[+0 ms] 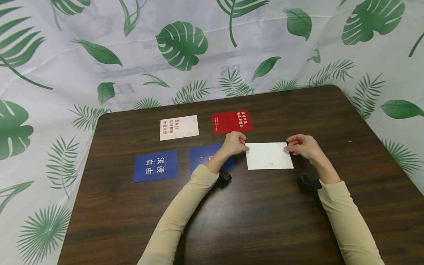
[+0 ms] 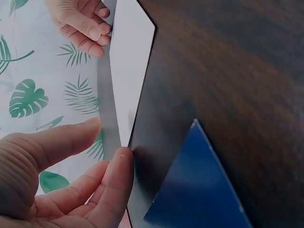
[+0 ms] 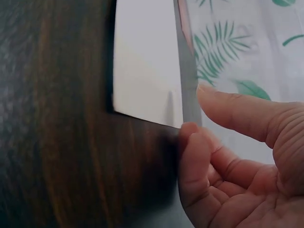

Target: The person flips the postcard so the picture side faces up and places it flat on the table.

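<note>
A white card (image 1: 269, 157) with a small faint mark lies between my two hands on the dark table. My left hand (image 1: 234, 143) is at its upper left corner. In the left wrist view the fingertips of that hand touch the card's end (image 2: 127, 85), while the thumb stands apart. My right hand (image 1: 304, 146) is at the upper right corner. The right wrist view has a fingertip against the corner of the card (image 3: 147, 66), the thumb also held away from it. Under my left forearm a blue card (image 1: 202, 156) is partly hidden.
Left of my hands lies another blue card (image 1: 155, 166) with white characters. Farther back are a pale card (image 1: 179, 127) with red characters and a red card (image 1: 230, 123). A leaf-patterned curtain (image 1: 132, 73) hangs behind the wooden table (image 1: 265, 221).
</note>
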A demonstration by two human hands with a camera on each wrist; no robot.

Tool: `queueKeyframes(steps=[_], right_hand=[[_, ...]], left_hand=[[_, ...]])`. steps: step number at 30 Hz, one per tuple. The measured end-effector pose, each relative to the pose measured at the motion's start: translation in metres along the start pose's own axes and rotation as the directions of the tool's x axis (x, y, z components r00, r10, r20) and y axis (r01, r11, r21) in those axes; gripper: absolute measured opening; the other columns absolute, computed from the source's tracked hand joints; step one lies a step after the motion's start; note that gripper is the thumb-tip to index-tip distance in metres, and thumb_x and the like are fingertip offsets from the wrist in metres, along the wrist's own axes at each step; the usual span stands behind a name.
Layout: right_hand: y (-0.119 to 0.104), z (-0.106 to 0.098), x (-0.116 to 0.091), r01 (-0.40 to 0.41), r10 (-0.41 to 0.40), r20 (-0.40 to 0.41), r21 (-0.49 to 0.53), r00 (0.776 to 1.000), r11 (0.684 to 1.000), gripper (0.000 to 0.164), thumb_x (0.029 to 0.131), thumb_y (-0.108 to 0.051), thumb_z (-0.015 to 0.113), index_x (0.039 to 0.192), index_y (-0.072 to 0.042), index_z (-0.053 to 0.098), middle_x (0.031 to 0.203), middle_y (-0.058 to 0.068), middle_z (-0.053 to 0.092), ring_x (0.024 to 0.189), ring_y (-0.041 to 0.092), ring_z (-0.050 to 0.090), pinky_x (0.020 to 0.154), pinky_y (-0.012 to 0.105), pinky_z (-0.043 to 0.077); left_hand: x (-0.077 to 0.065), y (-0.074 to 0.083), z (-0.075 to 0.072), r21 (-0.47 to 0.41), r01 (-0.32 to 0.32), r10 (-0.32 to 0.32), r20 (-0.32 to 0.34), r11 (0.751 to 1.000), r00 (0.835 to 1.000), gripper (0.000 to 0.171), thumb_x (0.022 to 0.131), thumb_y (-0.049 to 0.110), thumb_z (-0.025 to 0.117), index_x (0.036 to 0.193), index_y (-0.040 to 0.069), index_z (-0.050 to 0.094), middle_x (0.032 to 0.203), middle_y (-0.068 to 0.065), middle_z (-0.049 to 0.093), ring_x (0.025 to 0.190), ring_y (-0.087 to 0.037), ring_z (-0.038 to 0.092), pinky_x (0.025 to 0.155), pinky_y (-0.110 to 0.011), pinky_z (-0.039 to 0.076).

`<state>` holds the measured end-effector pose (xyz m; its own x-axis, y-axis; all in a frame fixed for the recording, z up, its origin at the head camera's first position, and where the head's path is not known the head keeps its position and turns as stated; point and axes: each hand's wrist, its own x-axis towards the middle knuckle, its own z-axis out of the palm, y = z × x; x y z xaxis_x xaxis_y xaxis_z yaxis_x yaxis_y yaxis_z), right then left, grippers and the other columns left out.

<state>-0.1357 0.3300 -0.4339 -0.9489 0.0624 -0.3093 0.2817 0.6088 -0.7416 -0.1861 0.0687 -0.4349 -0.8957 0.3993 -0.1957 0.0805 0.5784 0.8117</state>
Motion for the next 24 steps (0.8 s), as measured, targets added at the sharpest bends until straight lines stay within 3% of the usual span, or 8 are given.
queueKeyframes(steps=[5, 13, 24], right_hand=[[0.0026, 0.0018, 0.0031, -0.013, 0.012, -0.023, -0.025, 1.000, 1.000, 0.042, 0.083, -0.013, 0.070, 0.116, 0.007, 0.054, 0.090, 0.012, 0.058, 0.071, 0.017, 0.056, 0.061, 0.023, 0.052], [-0.0026, 0.0058, 0.0055, -0.017, 0.014, -0.036, -0.081, 0.999, 0.997, 0.035, 0.081, -0.008, 0.071, 0.108, 0.008, 0.056, 0.086, 0.012, 0.055, 0.067, 0.017, 0.058, 0.060, 0.025, 0.053], [-0.0033, 0.0029, 0.0089, -0.031, 0.032, 0.004, -0.089, 0.999, 0.996, 0.037, 0.080, -0.008, 0.072, 0.107, 0.009, 0.054, 0.087, 0.013, 0.052, 0.071, 0.020, 0.057, 0.064, 0.027, 0.054]], left_hand=[[0.0031, 0.0022, 0.0029, 0.058, 0.013, -0.014, 0.006, 0.998, 1.000, 0.033, 0.072, 0.004, 0.078, 0.102, -0.005, 0.066, 0.092, -0.012, 0.066, 0.085, -0.019, 0.059, 0.072, -0.021, 0.049], [0.0050, 0.0013, 0.0042, 0.196, -0.043, 0.043, 0.006, 0.980, 0.999, 0.029, 0.070, 0.003, 0.078, 0.096, -0.004, 0.067, 0.082, -0.010, 0.066, 0.071, -0.015, 0.056, 0.064, -0.022, 0.049], [0.0059, 0.0020, 0.0047, 0.225, -0.044, 0.040, 0.025, 0.973, 0.999, 0.021, 0.073, 0.004, 0.076, 0.091, -0.003, 0.068, 0.087, -0.011, 0.066, 0.075, -0.019, 0.059, 0.062, -0.024, 0.050]])
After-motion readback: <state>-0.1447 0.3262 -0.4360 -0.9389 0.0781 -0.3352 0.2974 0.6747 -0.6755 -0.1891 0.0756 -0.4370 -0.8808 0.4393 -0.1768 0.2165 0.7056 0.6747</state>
